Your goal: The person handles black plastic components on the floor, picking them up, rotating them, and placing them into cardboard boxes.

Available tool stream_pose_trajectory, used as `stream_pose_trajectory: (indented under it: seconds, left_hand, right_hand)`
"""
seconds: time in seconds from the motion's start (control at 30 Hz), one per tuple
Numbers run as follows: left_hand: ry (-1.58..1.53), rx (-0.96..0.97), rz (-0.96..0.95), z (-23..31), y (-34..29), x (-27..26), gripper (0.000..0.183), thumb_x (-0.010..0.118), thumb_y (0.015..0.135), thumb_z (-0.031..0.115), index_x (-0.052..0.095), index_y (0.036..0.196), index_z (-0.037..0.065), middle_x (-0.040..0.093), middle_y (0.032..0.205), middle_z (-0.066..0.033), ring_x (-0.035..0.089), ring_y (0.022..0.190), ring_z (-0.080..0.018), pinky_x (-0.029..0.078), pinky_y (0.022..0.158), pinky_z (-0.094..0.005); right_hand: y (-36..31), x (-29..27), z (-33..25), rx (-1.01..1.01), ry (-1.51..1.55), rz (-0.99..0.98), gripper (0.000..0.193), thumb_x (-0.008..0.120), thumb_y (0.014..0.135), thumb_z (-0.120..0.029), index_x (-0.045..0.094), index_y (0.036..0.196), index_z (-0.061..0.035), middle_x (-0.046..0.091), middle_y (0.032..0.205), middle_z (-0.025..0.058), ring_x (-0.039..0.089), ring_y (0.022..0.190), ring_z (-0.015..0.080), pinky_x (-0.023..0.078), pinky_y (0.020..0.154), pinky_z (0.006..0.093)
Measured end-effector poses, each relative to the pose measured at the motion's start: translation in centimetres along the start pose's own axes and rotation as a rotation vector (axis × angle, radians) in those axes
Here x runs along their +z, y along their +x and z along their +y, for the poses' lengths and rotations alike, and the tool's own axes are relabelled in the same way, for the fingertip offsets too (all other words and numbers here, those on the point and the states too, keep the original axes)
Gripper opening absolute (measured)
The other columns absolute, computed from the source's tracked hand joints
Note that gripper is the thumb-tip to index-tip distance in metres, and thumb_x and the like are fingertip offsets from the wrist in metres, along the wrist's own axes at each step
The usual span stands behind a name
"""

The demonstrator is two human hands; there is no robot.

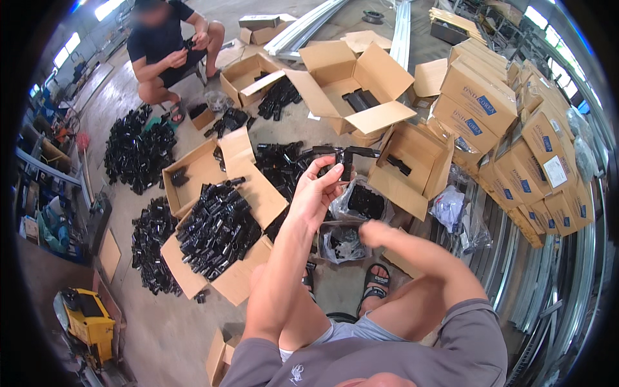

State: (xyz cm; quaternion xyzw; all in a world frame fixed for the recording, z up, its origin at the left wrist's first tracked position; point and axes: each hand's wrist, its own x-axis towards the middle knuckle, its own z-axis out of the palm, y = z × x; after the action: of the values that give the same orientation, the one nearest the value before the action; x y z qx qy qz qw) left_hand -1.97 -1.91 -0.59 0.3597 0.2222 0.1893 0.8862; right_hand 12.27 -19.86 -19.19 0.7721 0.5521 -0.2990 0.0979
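Note:
My left hand [320, 190] is raised in front of me, thumb and fingers closed on a black T-shaped plastic part [347, 169]. Lower and to the right, my right hand [373, 233] is curled and slightly blurred; whatever its fingers hold, if anything, is hidden. It is beside a small carton [326, 258] lined with a clear bag containing small black pieces. Just beyond it lies another clear plastic bag [385, 208] of small black pieces. To the left, an open carton [248, 274] is heaped with black plastic parts [216, 229].
Across from me at the upper left, a person [158, 51] sits handling a small dark piece. Black parts lie in piles [138, 148] on the floor at left. Open cartons [325, 80] stand ahead. Stacked cartons [480, 103] and metal profiles [535, 290] line the right.

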Motion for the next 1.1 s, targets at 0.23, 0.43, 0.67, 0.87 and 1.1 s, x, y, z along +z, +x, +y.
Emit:
stream_pose_trajectory:
  seconds: [0.23,0.43,0.67,0.87,1.1]
  left_hand:
    - [-0.34,0.11,-0.039,-0.7,-0.6,-0.5,0.031,0.061,0.096,0.01,0.051,0.125,0.014,0.066,0.119,-0.0132,0.067,0.103,-0.0232,0.055,0.075,-0.0269]
    - [-0.441,0.16,-0.044,0.4,-1.1,-0.9,0.018,0.064,0.095,0.01,0.06,0.112,0.016,0.068,0.115,-0.0137,0.068,0.104,-0.0248,0.055,0.072,-0.0279]
    - [-0.464,0.144,-0.032,-0.4,-0.6,0.1,0.02,0.066,0.093,0.007,0.059,0.109,0.016,0.069,0.111,-0.0149,0.069,0.102,-0.0253,0.055,0.073,-0.0263]
    - [-0.458,0.148,-0.015,0.3,-1.2,0.3,0.02,0.065,0.094,0.008,0.056,0.111,0.014,0.069,0.11,-0.0153,0.069,0.101,-0.023,0.055,0.072,-0.0252]
    - [-0.424,0.127,-0.072,-0.8,0.1,1.0,0.024,0.065,0.095,0.009,0.055,0.116,0.014,0.07,0.109,-0.0109,0.069,0.1,-0.0208,0.052,0.067,-0.0232]
  right_hand:
    - [6.8,12.7,-6.1,0.409,0.538,0.365,0.029,0.062,0.075,-0.013,0.073,0.1,-0.0041,0.07,0.103,0.0239,0.068,0.099,0.0395,0.054,0.09,0.0477]
    - [8.4,13.4,-8.9,0.489,0.501,0.045,0.032,0.063,0.081,-0.014,0.072,0.11,-0.0044,0.068,0.116,0.0223,0.065,0.111,0.0363,0.053,0.093,0.0453]
    - [8.8,13.7,-8.6,0.514,0.421,0.031,0.03,0.064,0.081,-0.013,0.073,0.108,-0.0067,0.068,0.117,0.0199,0.066,0.11,0.0349,0.054,0.092,0.0455]
    - [11.2,16.8,-8.1,0.482,0.404,-0.036,0.034,0.064,0.084,-0.025,0.072,0.114,-0.0111,0.068,0.12,0.0175,0.065,0.113,0.0336,0.052,0.093,0.0451]
    - [14.6,18.9,-4.9,0.32,0.449,0.043,0.032,0.069,0.08,-0.015,0.072,0.109,-0.004,0.068,0.118,0.0203,0.064,0.113,0.0351,0.052,0.095,0.0446]
